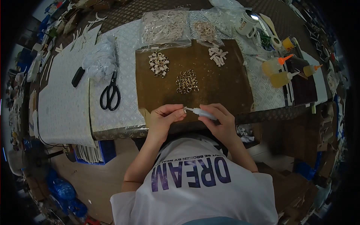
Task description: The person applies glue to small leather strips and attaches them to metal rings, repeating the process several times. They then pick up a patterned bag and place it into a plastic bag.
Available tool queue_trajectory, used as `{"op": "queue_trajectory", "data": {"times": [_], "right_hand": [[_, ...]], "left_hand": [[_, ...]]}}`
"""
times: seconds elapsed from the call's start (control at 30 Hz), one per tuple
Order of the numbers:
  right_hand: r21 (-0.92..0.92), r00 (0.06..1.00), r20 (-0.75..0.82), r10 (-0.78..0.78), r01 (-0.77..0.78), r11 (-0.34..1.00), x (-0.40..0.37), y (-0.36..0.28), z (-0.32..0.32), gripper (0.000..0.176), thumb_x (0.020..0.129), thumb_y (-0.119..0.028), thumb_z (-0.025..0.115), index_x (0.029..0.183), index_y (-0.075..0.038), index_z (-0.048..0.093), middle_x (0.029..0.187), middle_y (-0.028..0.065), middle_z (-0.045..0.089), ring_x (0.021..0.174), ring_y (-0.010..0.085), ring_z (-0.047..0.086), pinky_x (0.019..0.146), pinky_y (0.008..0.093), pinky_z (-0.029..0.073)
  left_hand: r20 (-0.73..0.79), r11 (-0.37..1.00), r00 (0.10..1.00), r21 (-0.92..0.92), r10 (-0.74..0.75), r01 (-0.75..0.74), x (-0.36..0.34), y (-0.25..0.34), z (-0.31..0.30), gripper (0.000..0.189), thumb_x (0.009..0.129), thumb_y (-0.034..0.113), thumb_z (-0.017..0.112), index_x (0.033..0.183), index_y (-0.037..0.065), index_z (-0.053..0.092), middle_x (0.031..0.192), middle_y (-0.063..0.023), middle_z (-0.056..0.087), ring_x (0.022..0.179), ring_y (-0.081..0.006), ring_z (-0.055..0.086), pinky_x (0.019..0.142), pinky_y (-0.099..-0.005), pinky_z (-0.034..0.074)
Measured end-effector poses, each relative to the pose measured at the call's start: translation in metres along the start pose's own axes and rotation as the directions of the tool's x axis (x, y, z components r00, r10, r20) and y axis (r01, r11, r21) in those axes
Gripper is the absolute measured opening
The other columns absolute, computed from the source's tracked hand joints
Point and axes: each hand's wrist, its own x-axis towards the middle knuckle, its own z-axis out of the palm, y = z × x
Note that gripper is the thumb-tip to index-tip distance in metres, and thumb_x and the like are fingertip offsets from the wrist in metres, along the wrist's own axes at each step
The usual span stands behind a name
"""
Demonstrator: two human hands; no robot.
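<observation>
My left hand (167,115) pinches a small pale tab (185,110) between thumb and fingertips; its details are too small to make out. My right hand (220,119) is closed around a small white squeeze glue bottle (204,113), whose thin nozzle points left and reaches the tab. Both hands are over the front edge of a brown work mat (165,97). On the mat beyond them lie a heap of gold metal rings (187,81), a pile of pale tabs with gold rings (159,64) and a pile of plain pale strips (218,56).
Black-handled scissors (110,96) and a bundled plastic bag (100,60) lie at left. Behind the mat is a bag of pale pieces (165,28). A white mug (247,24) and yellowish squeeze bottles (282,79) stand at right. A blue bin (108,152) sits below the table.
</observation>
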Motion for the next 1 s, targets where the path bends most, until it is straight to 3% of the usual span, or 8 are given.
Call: {"op": "queue_trajectory", "data": {"times": [0.3,0.5,0.53,0.63,0.73,0.83,1.0], "right_hand": [[-0.073,0.999,0.027,-0.037,0.039,0.997,-0.001,-0.005,-0.001,0.033,0.073,-0.004,0.073,0.105,-0.006,0.065,0.094,0.0083,0.062,0.082,0.0218,0.063,0.065,0.0304,0.052],[-0.061,0.999,0.04,0.001,0.002,0.998,-0.003,-0.002,0.001,0.033,0.073,-0.003,0.073,0.105,-0.006,0.064,0.093,0.0081,0.061,0.082,0.0208,0.062,0.065,0.0292,0.052],[-0.052,0.999,0.041,0.013,-0.011,0.999,-0.004,-0.001,0.002,0.033,0.073,-0.003,0.073,0.105,-0.006,0.064,0.093,0.0077,0.062,0.082,0.0199,0.062,0.065,0.0285,0.051],[0.127,0.983,0.052,0.176,-0.181,0.975,-0.004,0.005,0.001,0.028,0.079,-0.005,0.07,0.106,-0.003,0.063,0.094,0.0062,0.062,0.08,0.0143,0.061,0.065,0.0243,0.049],[0.555,0.894,0.105,0.436,-0.416,0.72,-0.008,0.024,0.003,0.028,0.086,-0.01,0.065,0.112,-0.002,0.059,0.097,0.005,0.063,0.079,0.011,0.058,0.069,0.0219,0.046],[0.772,0.847,0.162,0.507,-0.428,0.469,-0.006,0.036,-0.004,0.029,0.091,-0.015,0.059,0.117,-0.001,0.055,0.096,0.0029,0.063,0.076,0.0072,0.055,0.07,0.0198,0.044],[0.868,0.846,0.094,0.525,-0.328,0.374,-0.004,0.043,-0.012,0.033,0.094,-0.017,0.056,0.123,-0.001,0.052,0.098,0.0037,0.061,0.077,0.0068,0.053,0.069,0.0208,0.043]], "left_hand": [[0.015,0.992,0.997,0.102,0.075,-0.076,-0.001,-0.005,0.002,0.016,0.082,0.001,0.067,0.097,-0.002,0.066,0.084,-0.0099,0.068,0.075,-0.0132,0.065,0.069,-0.0233,0.054],[-0.001,0.991,0.998,0.119,0.057,-0.056,-0.002,-0.01,0.0,0.017,0.082,0.002,0.067,0.098,-0.002,0.066,0.086,-0.0099,0.068,0.076,-0.0137,0.065,0.07,-0.0239,0.054],[-0.008,0.999,1.0,0.045,0.009,-0.008,-0.002,-0.011,-0.001,0.018,0.082,0.003,0.067,0.099,-0.002,0.065,0.088,-0.0099,0.068,0.077,-0.0141,0.066,0.07,-0.0241,0.054],[-0.005,0.984,0.993,-0.141,-0.114,0.113,0.0,-0.011,-0.004,0.021,0.083,0.004,0.066,0.103,-0.002,0.064,0.092,-0.0098,0.067,0.08,-0.0152,0.066,0.072,-0.0243,0.055],[0.016,0.961,0.985,-0.217,-0.172,0.171,0.0,-0.009,-0.007,0.023,0.084,0.005,0.066,0.105,-0.002,0.063,0.093,-0.0094,0.067,0.081,-0.0156,0.066,0.073,-0.024,0.055],[0.035,0.958,0.983,-0.221,-0.18,0.183,0.0,-0.008,-0.007,0.022,0.084,0.005,0.066,0.104,-0.001,0.063,0.093,-0.009,0.067,0.082,-0.0151,0.066,0.074,-0.0236,0.054],[0.06,0.972,0.986,-0.171,-0.154,0.162,-0.001,-0.007,-0.006,0.02,0.083,0.006,0.067,0.102,-0.001,0.063,0.091,-0.0084,0.067,0.08,-0.0139,0.065,0.073,-0.0234,0.054]]}}
